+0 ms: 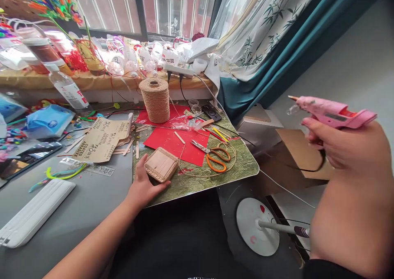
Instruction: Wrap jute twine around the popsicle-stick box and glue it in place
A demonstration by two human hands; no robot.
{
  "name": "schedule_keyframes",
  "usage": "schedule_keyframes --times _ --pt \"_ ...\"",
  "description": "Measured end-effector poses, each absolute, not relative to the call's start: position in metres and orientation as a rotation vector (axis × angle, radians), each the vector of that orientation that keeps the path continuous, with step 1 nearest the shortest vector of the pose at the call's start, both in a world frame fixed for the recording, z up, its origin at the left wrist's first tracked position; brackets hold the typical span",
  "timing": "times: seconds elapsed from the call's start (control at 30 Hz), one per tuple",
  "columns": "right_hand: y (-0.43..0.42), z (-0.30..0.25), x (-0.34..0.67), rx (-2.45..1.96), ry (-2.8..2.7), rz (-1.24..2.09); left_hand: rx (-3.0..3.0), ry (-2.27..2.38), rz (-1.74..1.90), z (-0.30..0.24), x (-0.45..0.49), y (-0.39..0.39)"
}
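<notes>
My left hand (147, 185) grips a small square wooden box (161, 164) by its left and near sides, resting it on the wood-patterned table mat. Twine trims the edges of its top. Raised at the far right, my right hand (344, 147) is wrapped round a pink hot glue gun (332, 112), its nozzle pointing left, away from the box. Scissors with orange handles (218, 157) lie right of the box on red paper (192, 145). A loose strand of twine (184, 148) curves past them. Behind stands a big spool of jute twine (154, 102).
Printed abrasive sheets (103, 141) and several wooden sticks (137, 149) lie left of the spool. A long white case (37, 213) sits near the left edge. A power strip (178, 70) and plastic bottles crowd the windowsill. Cables run off the table's right side above a round white base (257, 240).
</notes>
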State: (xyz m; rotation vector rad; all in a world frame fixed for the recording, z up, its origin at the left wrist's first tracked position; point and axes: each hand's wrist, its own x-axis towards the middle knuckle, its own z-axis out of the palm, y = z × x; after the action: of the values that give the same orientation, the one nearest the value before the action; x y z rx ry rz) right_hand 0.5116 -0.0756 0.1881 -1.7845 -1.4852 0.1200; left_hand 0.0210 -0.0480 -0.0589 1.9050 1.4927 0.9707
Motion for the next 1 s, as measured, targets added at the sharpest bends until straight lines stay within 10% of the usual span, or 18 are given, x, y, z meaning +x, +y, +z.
schedule_keyframes --times 0.33,1.0 --pt "-0.005 0.056 0.317 -1.015 -1.334 1.567 1.708 1.126 0.938 -0.056 0.006 -0.042" --pt "-0.083 0.017 0.270 -1.231 -1.591 1.594 1.609 1.000 0.997 -0.063 0.006 -0.038"
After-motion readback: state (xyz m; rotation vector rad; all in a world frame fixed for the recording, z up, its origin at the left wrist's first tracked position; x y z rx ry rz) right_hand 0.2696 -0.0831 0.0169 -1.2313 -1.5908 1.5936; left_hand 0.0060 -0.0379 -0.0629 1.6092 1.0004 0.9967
